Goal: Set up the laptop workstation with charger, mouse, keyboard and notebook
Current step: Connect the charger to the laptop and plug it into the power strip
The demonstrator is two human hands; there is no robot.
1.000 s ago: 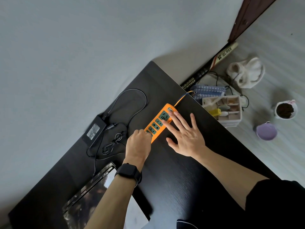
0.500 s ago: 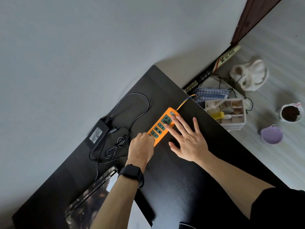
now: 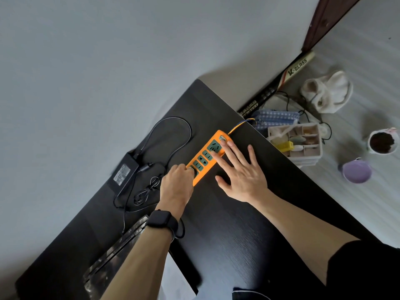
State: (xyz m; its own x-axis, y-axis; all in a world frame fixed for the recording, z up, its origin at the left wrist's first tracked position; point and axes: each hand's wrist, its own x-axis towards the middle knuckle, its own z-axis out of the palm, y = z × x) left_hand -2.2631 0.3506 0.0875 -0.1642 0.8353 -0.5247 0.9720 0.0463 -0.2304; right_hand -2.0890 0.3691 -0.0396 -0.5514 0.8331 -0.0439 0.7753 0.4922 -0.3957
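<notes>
Right hand (image 3: 240, 176) flat, fingers pressing power strip (image 3: 200, 162); left hand (image 3: 177, 182) curled at its end, grasp hidden.

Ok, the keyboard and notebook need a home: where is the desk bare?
Widest bare stretch: the near desk between the left forearm and right forearm, below the power strip. A smaller patch lies at the far corner, beyond the cable loop. Crowded on the left: charger brick, coiled cable, laptop.

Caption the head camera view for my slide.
Right hand presses orange power strip; left hand curled at its near end.
</notes>
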